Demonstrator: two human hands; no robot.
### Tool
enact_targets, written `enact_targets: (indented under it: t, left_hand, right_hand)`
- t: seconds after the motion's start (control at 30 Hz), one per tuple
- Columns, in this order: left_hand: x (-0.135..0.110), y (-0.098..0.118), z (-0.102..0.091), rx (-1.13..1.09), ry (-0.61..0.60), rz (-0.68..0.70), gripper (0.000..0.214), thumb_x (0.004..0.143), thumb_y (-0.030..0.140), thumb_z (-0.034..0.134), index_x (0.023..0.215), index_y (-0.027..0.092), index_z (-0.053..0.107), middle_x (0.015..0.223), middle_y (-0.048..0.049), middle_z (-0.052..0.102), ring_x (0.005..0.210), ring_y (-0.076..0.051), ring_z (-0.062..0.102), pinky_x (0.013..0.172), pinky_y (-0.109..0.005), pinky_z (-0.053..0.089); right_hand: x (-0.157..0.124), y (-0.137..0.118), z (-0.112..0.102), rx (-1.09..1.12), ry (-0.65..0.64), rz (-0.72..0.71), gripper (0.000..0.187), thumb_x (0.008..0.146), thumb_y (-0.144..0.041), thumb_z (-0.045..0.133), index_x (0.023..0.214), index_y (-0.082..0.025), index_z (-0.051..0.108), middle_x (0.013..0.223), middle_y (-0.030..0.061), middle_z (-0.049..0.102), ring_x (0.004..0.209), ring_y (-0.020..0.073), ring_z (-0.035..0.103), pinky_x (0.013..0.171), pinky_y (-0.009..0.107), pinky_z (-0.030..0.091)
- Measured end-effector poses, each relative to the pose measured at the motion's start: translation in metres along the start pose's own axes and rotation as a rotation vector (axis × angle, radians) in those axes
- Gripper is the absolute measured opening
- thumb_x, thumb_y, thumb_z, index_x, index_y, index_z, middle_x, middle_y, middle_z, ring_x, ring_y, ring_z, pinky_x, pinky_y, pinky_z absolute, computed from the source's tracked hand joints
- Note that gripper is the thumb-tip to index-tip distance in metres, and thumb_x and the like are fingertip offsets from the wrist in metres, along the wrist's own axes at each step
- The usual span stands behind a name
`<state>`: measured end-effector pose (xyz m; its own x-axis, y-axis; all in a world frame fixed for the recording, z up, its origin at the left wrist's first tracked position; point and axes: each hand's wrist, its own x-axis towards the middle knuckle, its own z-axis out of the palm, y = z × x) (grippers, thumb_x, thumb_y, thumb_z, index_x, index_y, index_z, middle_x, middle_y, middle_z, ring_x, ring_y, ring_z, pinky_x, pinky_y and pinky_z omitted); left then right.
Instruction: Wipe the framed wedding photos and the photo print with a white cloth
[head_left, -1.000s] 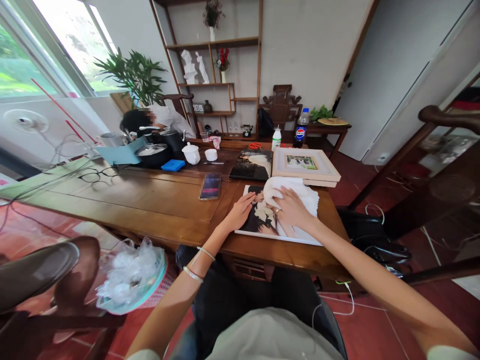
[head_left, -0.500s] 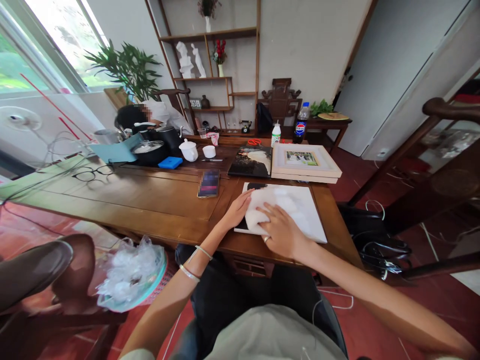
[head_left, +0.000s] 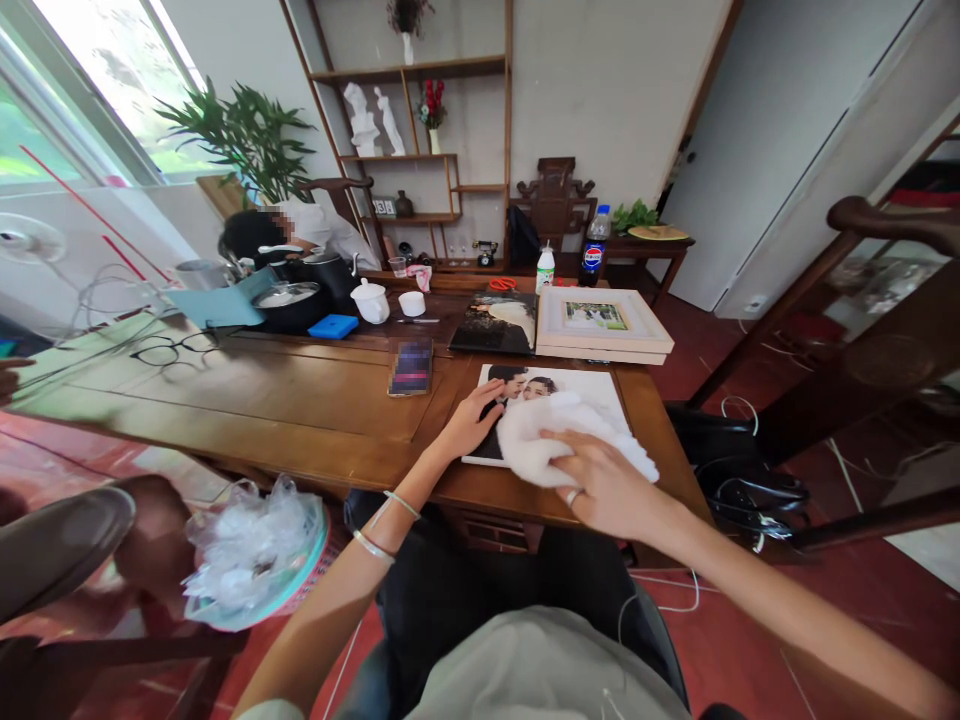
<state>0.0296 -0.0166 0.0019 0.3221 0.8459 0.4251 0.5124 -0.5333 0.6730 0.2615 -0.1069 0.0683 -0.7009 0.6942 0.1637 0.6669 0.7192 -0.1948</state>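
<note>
A flat photo print of a couple [head_left: 596, 382] lies near the front edge of the wooden table. My left hand [head_left: 474, 418] rests on its left side, fingers stretched out flat, holding nothing. With my right hand [head_left: 604, 482], fingers bent into the fabric, I grip a fluffy white cloth [head_left: 529, 447]. The cloth covers the lower middle and right of the print and hangs over its right corner. Two heads show in the picture above the cloth; the rest of the picture there is hidden.
Behind the print lie a dark photo panel [head_left: 491, 325] and stacked pale frames [head_left: 652, 335]. A phone [head_left: 411, 368] lies to the left. Further back stand a white teapot [head_left: 370, 302], a cola bottle [head_left: 595, 250] and a small white bottle [head_left: 545, 268]. Another person leans at the table's far side.
My right hand has moved the cloth right and toward me, uncovering the two heads in the picture. My left hand has stayed near the print's left side.
</note>
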Motion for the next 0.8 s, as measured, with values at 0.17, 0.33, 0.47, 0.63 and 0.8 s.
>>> enact_targets:
  t: [0.17, 0.33, 0.47, 0.63, 0.8]
  left_hand:
    - [0.0, -0.003, 0.001, 0.051, -0.011, 0.026, 0.039, 0.09, 0.029, 0.047, 0.125, 0.019, 0.057, 0.139, -0.0096, 0.049, 0.131, -0.023, 0.042, 0.113, -0.042, 0.03]
    - [0.001, -0.003, 0.001, 0.045, -0.013, 0.03, 0.038, 0.09, 0.028, 0.047, 0.126, 0.02, 0.056, 0.139, -0.0094, 0.05, 0.131, -0.023, 0.043, 0.112, -0.043, 0.031]
    - [0.001, -0.001, -0.001, 0.061, -0.016, 0.036, 0.037, 0.09, 0.028, 0.048, 0.124, 0.018, 0.058, 0.134, -0.0112, 0.053, 0.127, -0.024, 0.047, 0.11, -0.044, 0.034]
    - [0.001, 0.001, -0.002, 0.05, -0.009, 0.03, 0.037, 0.09, 0.03, 0.048, 0.123, 0.017, 0.059, 0.134, -0.012, 0.053, 0.126, -0.025, 0.048, 0.11, -0.043, 0.034]
    - [0.0, -0.004, 0.001, 0.045, -0.011, 0.036, 0.038, 0.09, 0.03, 0.047, 0.125, 0.02, 0.057, 0.138, -0.0095, 0.05, 0.13, -0.023, 0.043, 0.112, -0.042, 0.031]
  right_hand:
    - [0.032, 0.054, -0.007, -0.027, 0.085, 0.225, 0.034, 0.08, -0.015, 0.043, 0.103, -0.013, 0.066, 0.119, 0.0164, 0.063, 0.108, 0.0321, 0.057, 0.091, 0.043, 0.042]
    - [0.105, 0.074, 0.002, 0.052, 0.106, 0.201, 0.035, 0.084, -0.016, 0.037, 0.106, -0.017, 0.064, 0.114, 0.0085, 0.067, 0.105, 0.0261, 0.059, 0.088, 0.033, 0.043]
    - [0.146, 0.06, 0.013, 0.109, 0.086, 0.154, 0.034, 0.083, -0.016, 0.04, 0.104, -0.016, 0.066, 0.105, 0.0059, 0.07, 0.096, 0.023, 0.063, 0.081, 0.028, 0.045]
    - [0.131, 0.06, 0.012, 0.125, 0.073, 0.131, 0.035, 0.081, -0.013, 0.04, 0.104, -0.016, 0.066, 0.109, 0.006, 0.07, 0.095, 0.0218, 0.063, 0.083, 0.027, 0.045]
    - [0.071, 0.099, 0.001, 0.059, 0.108, 0.232, 0.036, 0.085, -0.017, 0.04, 0.113, -0.016, 0.063, 0.122, 0.0102, 0.063, 0.114, 0.0273, 0.054, 0.096, 0.039, 0.04]
